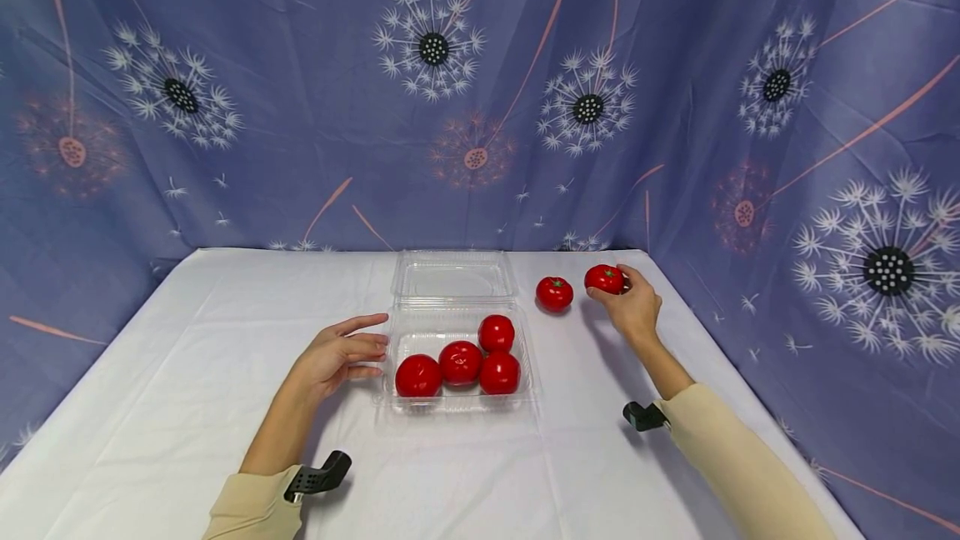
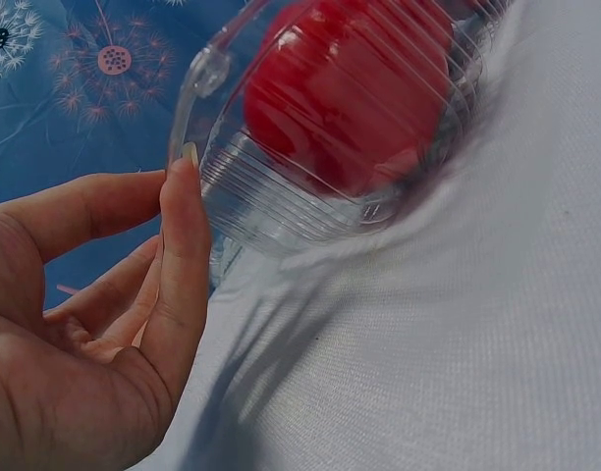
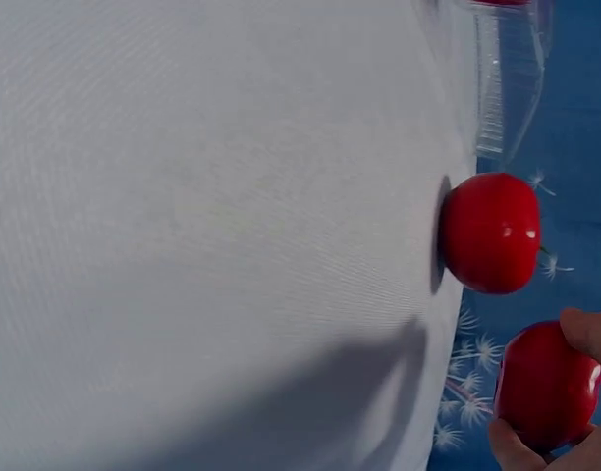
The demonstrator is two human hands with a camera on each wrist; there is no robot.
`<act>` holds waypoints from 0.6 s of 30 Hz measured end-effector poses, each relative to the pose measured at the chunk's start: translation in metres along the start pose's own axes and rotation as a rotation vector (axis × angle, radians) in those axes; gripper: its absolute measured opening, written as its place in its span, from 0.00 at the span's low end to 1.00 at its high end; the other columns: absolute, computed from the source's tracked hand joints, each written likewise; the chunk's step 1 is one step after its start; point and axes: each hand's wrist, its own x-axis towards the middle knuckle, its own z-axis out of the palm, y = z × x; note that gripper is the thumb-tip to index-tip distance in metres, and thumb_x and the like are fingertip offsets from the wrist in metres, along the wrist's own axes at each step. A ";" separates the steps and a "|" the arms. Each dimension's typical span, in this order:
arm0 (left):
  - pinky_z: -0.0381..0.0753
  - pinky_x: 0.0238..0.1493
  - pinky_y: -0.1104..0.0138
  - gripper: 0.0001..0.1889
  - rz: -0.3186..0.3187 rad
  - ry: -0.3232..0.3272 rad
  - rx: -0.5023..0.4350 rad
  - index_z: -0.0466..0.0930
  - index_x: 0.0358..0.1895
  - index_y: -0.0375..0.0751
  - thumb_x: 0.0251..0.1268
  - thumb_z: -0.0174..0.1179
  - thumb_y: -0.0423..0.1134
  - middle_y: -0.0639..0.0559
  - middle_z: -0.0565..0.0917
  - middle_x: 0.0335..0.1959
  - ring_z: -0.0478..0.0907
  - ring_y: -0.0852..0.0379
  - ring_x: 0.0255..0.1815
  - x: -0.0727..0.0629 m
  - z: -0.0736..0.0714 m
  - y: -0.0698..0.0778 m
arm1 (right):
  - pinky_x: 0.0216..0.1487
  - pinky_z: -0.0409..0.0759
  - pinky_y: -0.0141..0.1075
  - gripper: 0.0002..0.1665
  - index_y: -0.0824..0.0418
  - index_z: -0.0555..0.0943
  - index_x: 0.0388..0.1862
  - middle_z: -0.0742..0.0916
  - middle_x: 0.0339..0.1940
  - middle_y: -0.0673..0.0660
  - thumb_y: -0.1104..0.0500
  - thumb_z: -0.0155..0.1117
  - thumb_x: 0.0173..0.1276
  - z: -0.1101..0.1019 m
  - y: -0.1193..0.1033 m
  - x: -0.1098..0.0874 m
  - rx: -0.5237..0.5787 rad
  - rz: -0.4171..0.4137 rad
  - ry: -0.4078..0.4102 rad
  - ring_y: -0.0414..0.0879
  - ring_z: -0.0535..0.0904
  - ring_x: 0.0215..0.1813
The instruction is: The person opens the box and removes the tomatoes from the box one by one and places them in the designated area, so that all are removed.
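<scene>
A clear plastic clamshell container [image 1: 457, 405] stands on the table with its lid [image 1: 453, 277] folded back. Inside its base lie several red tomatoes [image 1: 461, 362], one bunched behind the others at the right. At the container's left side is my left hand [image 1: 337, 357], fingers extended; the thumb tip [image 2: 188, 162] meets the clear rim in the left wrist view. My right hand [image 1: 636, 307] grips another tomato [image 1: 603, 278] between thumb and fingers, held up off the cloth. Beside it a further tomato [image 1: 555, 294] rests on the table, green calyx upward.
White cloth [image 1: 187, 390] covers the table. A blue curtain [image 1: 322, 107] with dandelion prints hangs behind the far edge and along the sides. Each sleeve carries a black wrist camera [image 1: 318, 476].
</scene>
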 end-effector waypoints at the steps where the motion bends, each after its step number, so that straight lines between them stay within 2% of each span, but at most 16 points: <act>1: 0.89 0.37 0.64 0.34 0.001 0.000 0.002 0.63 0.76 0.32 0.65 0.61 0.27 0.48 0.85 0.47 0.85 0.58 0.37 0.000 0.000 0.000 | 0.68 0.64 0.59 0.43 0.62 0.74 0.72 0.82 0.62 0.72 0.53 0.79 0.58 0.001 0.001 0.000 0.000 0.006 -0.006 0.68 0.67 0.68; 7: 0.89 0.36 0.64 0.34 0.000 0.002 0.003 0.63 0.75 0.32 0.65 0.61 0.27 0.48 0.85 0.47 0.85 0.58 0.37 -0.001 -0.001 0.000 | 0.66 0.62 0.59 0.43 0.65 0.73 0.71 0.81 0.62 0.72 0.55 0.78 0.58 0.008 0.007 0.001 0.004 0.038 -0.027 0.68 0.66 0.67; 18: 0.90 0.36 0.63 0.35 -0.001 -0.001 -0.010 0.62 0.76 0.31 0.65 0.60 0.26 0.48 0.86 0.46 0.86 0.58 0.36 0.000 0.000 0.000 | 0.70 0.62 0.60 0.43 0.65 0.71 0.72 0.78 0.67 0.73 0.55 0.76 0.60 0.016 0.016 0.006 -0.018 0.099 -0.078 0.68 0.63 0.71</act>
